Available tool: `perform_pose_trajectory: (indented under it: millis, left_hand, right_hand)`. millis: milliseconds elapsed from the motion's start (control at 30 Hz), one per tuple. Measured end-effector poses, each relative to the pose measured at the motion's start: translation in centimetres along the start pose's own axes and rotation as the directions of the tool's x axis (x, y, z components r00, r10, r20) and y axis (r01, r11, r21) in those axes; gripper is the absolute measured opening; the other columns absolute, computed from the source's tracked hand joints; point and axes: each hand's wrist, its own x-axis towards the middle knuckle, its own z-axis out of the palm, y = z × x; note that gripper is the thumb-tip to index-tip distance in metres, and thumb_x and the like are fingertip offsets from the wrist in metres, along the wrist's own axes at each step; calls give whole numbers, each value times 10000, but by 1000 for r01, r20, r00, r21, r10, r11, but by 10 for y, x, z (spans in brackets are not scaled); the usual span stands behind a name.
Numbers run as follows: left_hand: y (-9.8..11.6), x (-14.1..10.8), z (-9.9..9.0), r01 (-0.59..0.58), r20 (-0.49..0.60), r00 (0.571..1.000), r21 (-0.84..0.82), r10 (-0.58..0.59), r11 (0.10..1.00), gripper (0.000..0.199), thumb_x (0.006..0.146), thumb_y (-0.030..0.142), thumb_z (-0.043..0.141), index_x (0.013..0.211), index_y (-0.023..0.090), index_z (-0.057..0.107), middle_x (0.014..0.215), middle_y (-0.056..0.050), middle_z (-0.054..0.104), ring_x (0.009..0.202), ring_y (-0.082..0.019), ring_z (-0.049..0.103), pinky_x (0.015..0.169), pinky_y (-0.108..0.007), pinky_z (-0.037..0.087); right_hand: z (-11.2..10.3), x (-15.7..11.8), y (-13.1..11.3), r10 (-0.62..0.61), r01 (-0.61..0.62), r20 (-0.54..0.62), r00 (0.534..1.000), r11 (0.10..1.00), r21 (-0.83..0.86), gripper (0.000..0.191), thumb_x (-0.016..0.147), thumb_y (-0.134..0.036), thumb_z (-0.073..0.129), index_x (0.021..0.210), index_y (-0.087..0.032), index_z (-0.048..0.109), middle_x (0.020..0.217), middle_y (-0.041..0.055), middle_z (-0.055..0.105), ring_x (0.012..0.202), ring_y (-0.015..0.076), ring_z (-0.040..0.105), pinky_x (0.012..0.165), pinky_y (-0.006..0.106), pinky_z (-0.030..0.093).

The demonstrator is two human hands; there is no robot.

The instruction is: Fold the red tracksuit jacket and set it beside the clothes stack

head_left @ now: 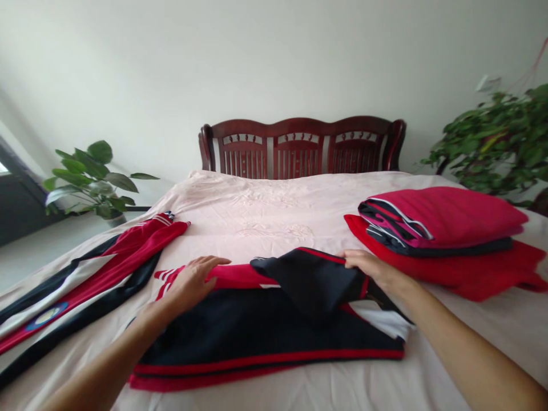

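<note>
A dark navy and red garment lies partly folded on the bed in front of me. My right hand pinches the red-edged top of a raised dark flap, whose loose part hangs over the garment. Over the garment's red, white-striped part at the left is my left hand, its fingers apart and nothing held in them. A white patch of cloth shows below the right hand.
Folded clothes are stacked on a red cloth at the right. Another striped garment lies at the left on the pink sheet. Beyond stands a wooden headboard, with plants on both sides.
</note>
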Motion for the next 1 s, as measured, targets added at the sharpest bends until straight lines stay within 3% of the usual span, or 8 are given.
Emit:
perform_pose_trajectory:
  millis: [100, 200, 300, 433, 500, 700, 833, 1000]
  left_hand:
    - [-45, -11, -13, 20, 68, 996, 371, -49, 928, 484, 774, 228, 572, 1251, 255, 647, 1298, -65, 667, 1230, -281, 580, 1087, -445, 386]
    - [-69, -22, -15, 94, 8, 994, 505, -113, 858, 415, 853, 329, 547, 1242, 235, 654, 1284, -93, 669, 1192, -304, 607, 1037, -457, 424]
    - [-68, -37, -10, 198, -187, 975, 512, -117, 836, 443, 903, 380, 502, 1292, 196, 607, 1334, -130, 613, 1195, -320, 595, 993, -450, 452]
    - [-45, -61, -6, 153, -258, 965, 435, -40, 887, 328, 957, 416, 448, 1157, 238, 637, 1185, -78, 651, 1054, -252, 634, 933, -379, 471]
    - [-36, -71, -5, 119, -196, 980, 419, -38, 900, 295, 965, 445, 445, 1071, 267, 655, 1107, -48, 674, 1019, -241, 636, 932, -381, 464]
    - [-36, -86, 3, 124, -60, 992, 429, -109, 895, 379, 939, 475, 489, 1191, 250, 662, 1155, -82, 677, 1086, -281, 611, 998, -436, 442]
    - [-40, -89, 2, 121, -41, 993, 414, -114, 902, 470, 903, 552, 524, 1243, 250, 644, 1188, -94, 664, 1110, -290, 593, 1017, -442, 431]
    - [-39, -86, -8, 146, 34, 984, 417, -175, 897, 522, 842, 614, 564, 1139, 198, 673, 1121, -114, 696, 1050, -305, 626, 948, -419, 454]
  right_hand:
    - [8, 8, 0, -77, 40, -233, 969, 987, -159, 407, 695, -221, 536, 1065, -172, 698, 983, 66, 730, 950, 236, 656, 843, 320, 498]
    - [27, -3, -16, -353, 189, -428, 832, 906, -379, 411, 757, -200, 509, 1136, -167, 665, 1113, 104, 694, 1018, 244, 629, 926, 362, 471]
    - [57, -36, -31, -674, 433, -295, 677, 689, -581, 335, 817, -154, 456, 1047, -196, 696, 1052, 87, 696, 1021, 229, 616, 934, 353, 460]
    - [105, -77, -32, -601, 649, 294, 743, 542, -533, 388, 816, -71, 442, 990, -259, 733, 946, 6, 718, 888, 151, 663, 812, 252, 484]
    - [121, -80, -29, -490, 621, 393, 778, 504, -600, 403, 845, -82, 446, 1075, -264, 722, 1017, 12, 724, 937, 160, 669, 843, 261, 483]
    - [122, -57, -42, -601, 257, 33, 798, 290, -922, 550, 883, -131, 502, 1432, -118, 484, 1474, 170, 490, 1340, 319, 439, 1080, 441, 348]
    - [121, -73, -39, -533, 330, 125, 837, 309, -892, 332, 936, -136, 429, 1128, -225, 685, 1140, 68, 703, 1052, 218, 631, 912, 330, 430]
    - [123, -93, -24, -337, 106, -3, 942, 303, -947, 292, 977, -231, 395, 946, -172, 680, 964, 106, 718, 924, 245, 677, 735, 319, 426]
